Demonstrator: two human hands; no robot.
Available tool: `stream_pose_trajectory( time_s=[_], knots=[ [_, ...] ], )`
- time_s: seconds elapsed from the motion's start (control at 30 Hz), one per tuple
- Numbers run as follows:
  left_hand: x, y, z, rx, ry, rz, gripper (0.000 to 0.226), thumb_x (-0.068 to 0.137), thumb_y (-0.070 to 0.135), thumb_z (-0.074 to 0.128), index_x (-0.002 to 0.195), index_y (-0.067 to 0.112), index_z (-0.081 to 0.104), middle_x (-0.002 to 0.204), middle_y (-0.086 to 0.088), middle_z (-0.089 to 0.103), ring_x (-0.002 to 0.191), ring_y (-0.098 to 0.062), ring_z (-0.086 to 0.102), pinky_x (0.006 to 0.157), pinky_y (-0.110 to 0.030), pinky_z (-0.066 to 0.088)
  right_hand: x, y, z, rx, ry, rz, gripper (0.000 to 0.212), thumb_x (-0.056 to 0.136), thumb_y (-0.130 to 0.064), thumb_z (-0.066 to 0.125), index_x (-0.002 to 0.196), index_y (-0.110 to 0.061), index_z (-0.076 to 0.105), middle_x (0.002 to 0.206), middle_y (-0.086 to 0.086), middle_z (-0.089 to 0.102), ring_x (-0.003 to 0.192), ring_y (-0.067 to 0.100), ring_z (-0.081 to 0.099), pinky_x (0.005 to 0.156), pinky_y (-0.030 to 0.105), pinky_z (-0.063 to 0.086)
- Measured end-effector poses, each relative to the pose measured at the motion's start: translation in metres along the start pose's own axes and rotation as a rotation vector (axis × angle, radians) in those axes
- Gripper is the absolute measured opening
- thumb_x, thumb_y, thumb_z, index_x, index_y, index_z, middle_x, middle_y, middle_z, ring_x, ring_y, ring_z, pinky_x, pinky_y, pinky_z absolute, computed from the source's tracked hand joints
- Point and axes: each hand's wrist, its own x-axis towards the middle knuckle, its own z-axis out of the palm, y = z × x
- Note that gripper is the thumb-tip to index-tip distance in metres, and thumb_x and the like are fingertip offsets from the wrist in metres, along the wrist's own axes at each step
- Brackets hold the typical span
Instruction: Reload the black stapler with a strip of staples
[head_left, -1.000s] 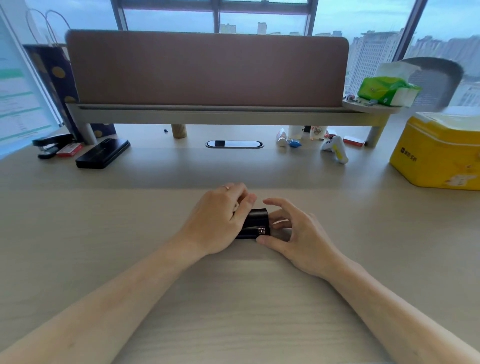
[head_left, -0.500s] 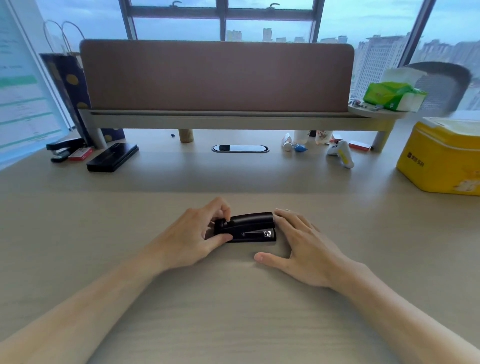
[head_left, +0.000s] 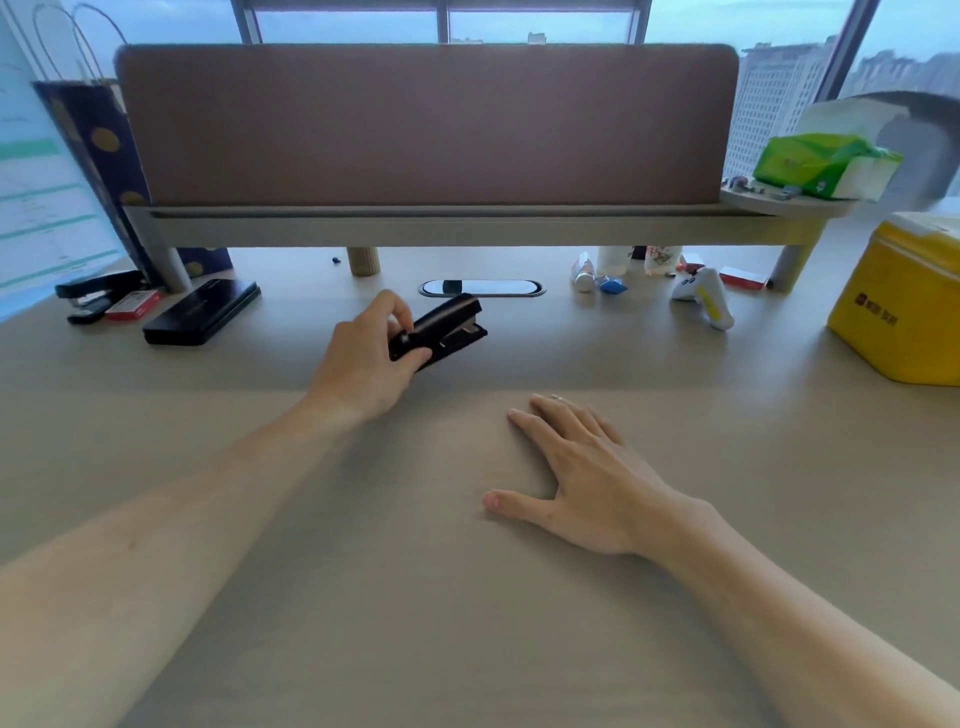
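Observation:
My left hand (head_left: 371, 358) grips the rear end of the black stapler (head_left: 449, 328) and holds it tilted, nose up and to the right, over the far middle of the desk. The stapler looks closed. My right hand (head_left: 582, 478) lies flat and open on the desk nearer to me, well apart from the stapler, holding nothing. A small red box (head_left: 134, 304), possibly staples, lies at the far left beside a second black stapler (head_left: 96, 294). No loose staple strip is visible.
A flat black case (head_left: 202, 310) lies left of the stapler. A cable slot (head_left: 481, 287) sits just behind it, under a raised shelf with a brown screen (head_left: 426, 124). Small bottles and a white device (head_left: 704, 296) stand at the right; a yellow tin (head_left: 904, 317) is far right.
Both hands were on the stapler near me. My left hand has since lifted it and carried it away, toward the back of the desk. My right hand let go and now rests flat.

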Motion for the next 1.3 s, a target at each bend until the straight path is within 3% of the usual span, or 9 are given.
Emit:
stream_pose_trajectory(
  time_s=[0.17,0.4,0.8,1.03,1.3],
  knots=[
    [0.041,-0.012,0.022,0.024,0.022,-0.06,0.029,0.089,0.024,0.074,0.096,0.029,0.046,0.106,-0.007,0.068,0.096,-0.036,0.061,0.076,-0.035,0.042,0.015,0.006,0.005,-0.025,0.018,-0.022,0.104,0.077,-0.094,0.028,0.163,-0.037,0.015,0.173,-0.008,0.009,0.159,0.012,-0.002,0.13,0.04,0.001],
    [0.064,-0.032,0.041,0.075,0.082,-0.12,0.028,0.089,0.023,0.074,0.101,0.021,0.049,0.111,-0.015,0.072,0.089,-0.032,0.054,0.077,-0.035,0.04,0.022,0.01,0.004,-0.038,0.013,-0.039,0.106,0.076,-0.096,0.026,0.163,-0.038,0.011,0.174,-0.009,0.005,0.16,0.012,-0.004,0.13,0.042,0.0],
    [0.087,-0.039,0.054,0.115,0.102,-0.117,0.029,0.094,0.023,0.07,0.113,0.015,0.05,0.115,-0.017,0.067,0.094,-0.027,0.044,0.078,-0.037,0.04,0.026,0.012,0.006,-0.052,0.034,-0.046,0.109,0.072,-0.098,0.019,0.163,-0.039,0.011,0.174,-0.01,0.002,0.16,0.009,-0.007,0.13,0.042,0.0],
    [0.093,-0.036,0.059,0.217,0.1,-0.09,0.031,0.096,0.022,0.068,0.115,0.011,0.047,0.114,-0.023,0.065,0.092,-0.04,0.056,0.077,-0.043,0.045,0.027,0.013,0.007,-0.054,0.037,-0.048,0.107,0.074,-0.098,0.021,0.163,-0.039,0.01,0.174,-0.011,0.002,0.16,0.008,-0.007,0.131,0.041,0.0],
    [0.095,-0.04,0.062,0.211,0.111,-0.067,0.032,0.097,0.022,0.067,0.116,0.009,0.046,0.113,-0.02,0.065,0.09,-0.035,0.052,0.077,-0.042,0.042,0.027,0.013,0.005,-0.057,0.037,-0.053,0.106,0.074,-0.097,0.022,0.163,-0.04,0.011,0.174,-0.011,0.003,0.159,0.008,-0.006,0.13,0.041,0.0]
  ],
)
